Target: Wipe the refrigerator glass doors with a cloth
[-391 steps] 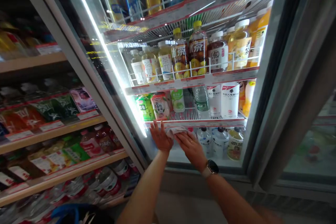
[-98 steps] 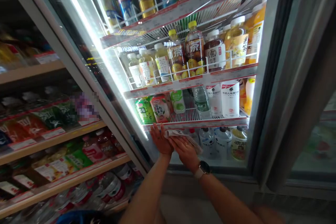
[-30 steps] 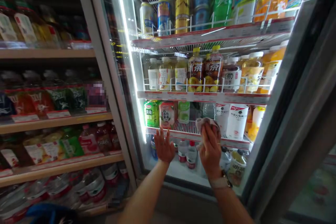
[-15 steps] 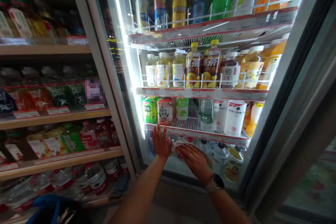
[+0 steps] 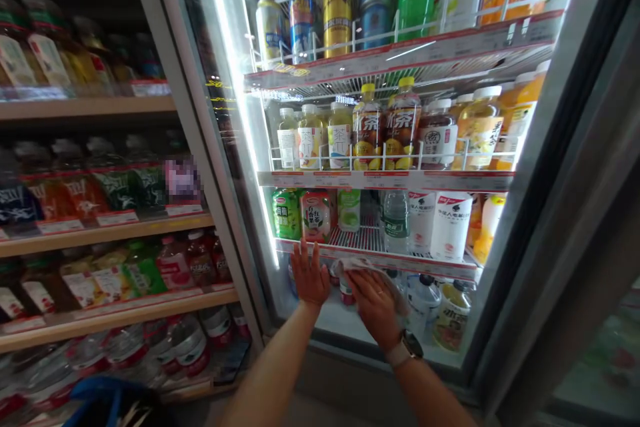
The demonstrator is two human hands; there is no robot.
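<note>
My left hand [image 5: 311, 275] lies flat with fingers stretched out against the glass door [image 5: 240, 167] of a lit drinks fridge, low on the pane. My right hand [image 5: 375, 302], a watch on its wrist, presses a pale crumpled cloth [image 5: 354, 265] to the same glass just right of the left hand. Behind the pane, level with my hands, runs a red-edged shelf [image 5: 425, 265] carrying green and pink cartons, a water bottle and white bottles.
Upper fridge shelves hold tea bottles [image 5: 369, 137] and cans [image 5: 337, 17]. The fridge's grey frame [image 5: 560, 213] rises on the right. Open wooden shelves [image 5: 110, 230] of bottled drinks stand to the left. A blue object [image 5: 105, 400] sits at the lower left.
Since a second ago my right hand has brought the cloth down and left across the glass, then slightly right again. The left hand has stayed flat on the pane.
</note>
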